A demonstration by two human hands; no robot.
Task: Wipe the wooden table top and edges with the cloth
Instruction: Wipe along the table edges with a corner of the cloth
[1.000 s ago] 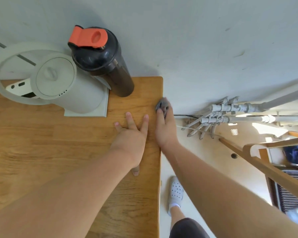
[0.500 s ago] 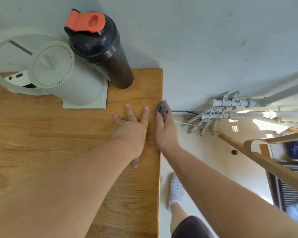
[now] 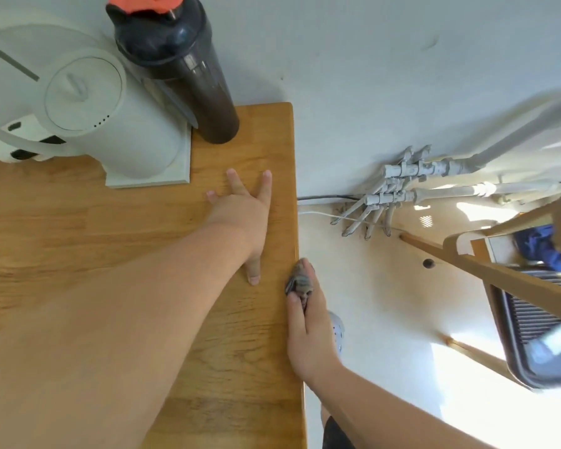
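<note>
The wooden table fills the left of the head view, and its right edge runs from top to bottom near the middle. My left hand lies flat on the top near that edge, fingers spread, holding nothing. My right hand presses a small grey cloth against the table's right edge, about halfway down. Only a bunched bit of the cloth shows past my fingertips; the rest is hidden under my hand.
A white electric kettle on a white tile and a dark shaker bottle with an orange lid stand at the table's far corner by the wall. Grey pipes run along the wall. A wooden chair frame stands at the right.
My right hand has slid the cloth along the table's right edge towards me, from near the far corner to about halfway. My left hand has stayed flat in place.
</note>
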